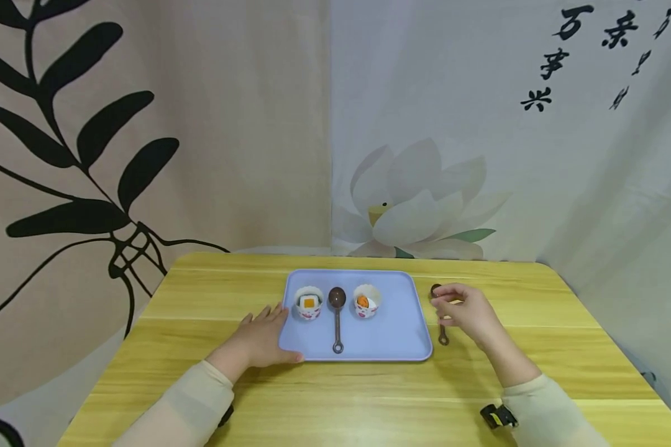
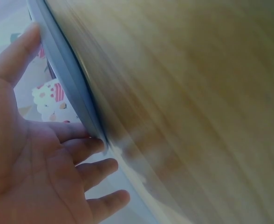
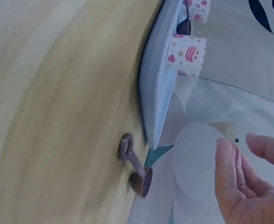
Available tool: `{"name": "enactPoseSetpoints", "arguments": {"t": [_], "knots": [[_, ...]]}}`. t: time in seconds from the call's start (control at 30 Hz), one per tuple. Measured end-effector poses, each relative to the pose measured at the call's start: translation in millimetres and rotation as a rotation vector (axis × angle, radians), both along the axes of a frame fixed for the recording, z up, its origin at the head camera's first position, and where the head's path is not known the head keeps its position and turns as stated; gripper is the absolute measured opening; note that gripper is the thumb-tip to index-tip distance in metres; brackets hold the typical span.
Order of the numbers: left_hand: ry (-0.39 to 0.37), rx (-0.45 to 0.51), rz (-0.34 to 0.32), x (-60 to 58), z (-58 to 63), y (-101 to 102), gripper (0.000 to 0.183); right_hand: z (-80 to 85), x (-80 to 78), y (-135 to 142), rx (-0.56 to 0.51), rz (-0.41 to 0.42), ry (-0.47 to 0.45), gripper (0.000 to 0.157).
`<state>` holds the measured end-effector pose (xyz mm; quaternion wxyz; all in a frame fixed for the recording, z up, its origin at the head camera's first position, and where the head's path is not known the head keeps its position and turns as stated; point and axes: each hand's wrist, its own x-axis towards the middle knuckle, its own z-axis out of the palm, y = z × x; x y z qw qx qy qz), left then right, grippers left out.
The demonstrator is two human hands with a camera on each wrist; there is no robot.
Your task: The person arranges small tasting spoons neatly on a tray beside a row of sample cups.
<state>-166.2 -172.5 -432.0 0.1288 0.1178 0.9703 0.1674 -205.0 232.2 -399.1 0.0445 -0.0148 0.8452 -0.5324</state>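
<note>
My left hand (image 1: 261, 337) rests at the near left corner of a lilac tray (image 1: 388, 338), fingers spread along its left side and thumb at its front edge. My right hand (image 1: 471, 314) hovers over a brown spoon (image 1: 443, 338) lying on the table right of the tray. In the right wrist view a gap shows between that hand (image 3: 251, 186) and the spoon (image 3: 141, 181); its bent fingers hold nothing. On the tray, another brown spoon (image 1: 337, 300) lies between a paper cup (image 1: 309, 314) with a white and orange piece and a paper cup (image 1: 366, 312) with an orange and white piece.
A yellow wood-grain table (image 1: 335, 403) bears everything. Behind it hangs a curtain (image 1: 257, 155) printed with dark leaves, a pale flower and black characters. Dark devices are strapped at both wrists, the right one (image 1: 499, 416) showing more fully.
</note>
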Motion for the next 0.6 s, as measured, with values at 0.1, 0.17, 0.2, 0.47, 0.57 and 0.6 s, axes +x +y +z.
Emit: {"name": "enactPoseSetpoints", "arguments": {"t": [0.1, 0.17, 0.2, 0.47, 0.57, 0.6], "knots": [[-0.003, -0.002, 0.0, -0.6, -0.6, -0.3, 0.112, -3.3, -1.5, 5.5, -0.009, -0.01, -0.006, 0.035], [-0.005, -0.004, 0.0, -1.2, -1.2, -0.5, 0.112, -5.3, -2.0, 8.5, -0.014, -0.011, -0.01, 0.036], [-0.005, -0.005, -0.001, -1.5, -1.4, -0.4, 0.112, -6.0, -2.4, 9.8, -0.015, -0.012, -0.009, 0.036], [-0.003, 0.004, 0.004, -1.8, -2.3, -0.5, 0.113, -10.5, -5.5, 15.6, -0.014, -0.036, -0.036, 0.039], [-0.001, 0.004, 0.004, -1.4, -1.3, -0.1, 0.113, -13.8, -8.9, 18.8, -0.01, -0.052, -0.044, 0.039], [-0.003, 0.003, 0.005, -1.3, -1.1, 0.0, 0.113, -15.0, -10.1, 19.9, -0.008, -0.055, -0.048, 0.038]]}}
